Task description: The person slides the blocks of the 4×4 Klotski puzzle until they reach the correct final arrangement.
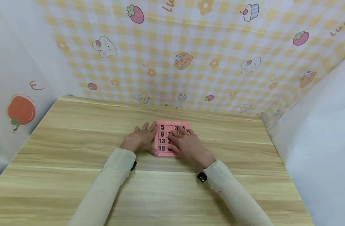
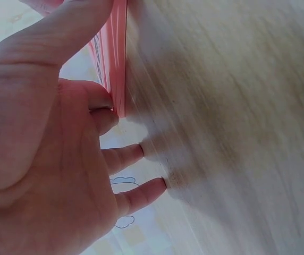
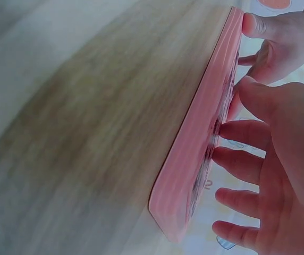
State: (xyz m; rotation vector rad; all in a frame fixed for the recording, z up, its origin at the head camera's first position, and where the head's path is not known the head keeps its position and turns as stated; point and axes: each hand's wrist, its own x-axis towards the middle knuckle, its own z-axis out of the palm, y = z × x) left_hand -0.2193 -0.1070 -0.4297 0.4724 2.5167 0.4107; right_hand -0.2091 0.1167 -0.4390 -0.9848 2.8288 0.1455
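Observation:
A pink sliding number puzzle (image 1: pixel 162 154) lies flat on the table, with black numbers on its tiles. Its left column reads 5, 9, 13, 10, and a gap without a tile shows in the top row beside the 5. Along its left side my left hand (image 1: pixel 139 138) is spread, thumb at the near corner and fingers toward the far one; in the left wrist view its outer fingertips touch the table. My right hand (image 1: pixel 187 145) reaches over the tiles from the right, fingertips at the middle columns, hiding much of the right half. The right wrist view shows those fingers (image 3: pixel 242 164) extended and apart.
The wood-grain table (image 1: pixel 76 175) runs back to a yellow checked cloth (image 1: pixel 161 81) with cartoon prints. White sheets (image 1: pixel 316 125) stand at both sides. Each wrist wears a black band (image 1: pixel 202 176) below a pale sleeve (image 1: pixel 231 194).

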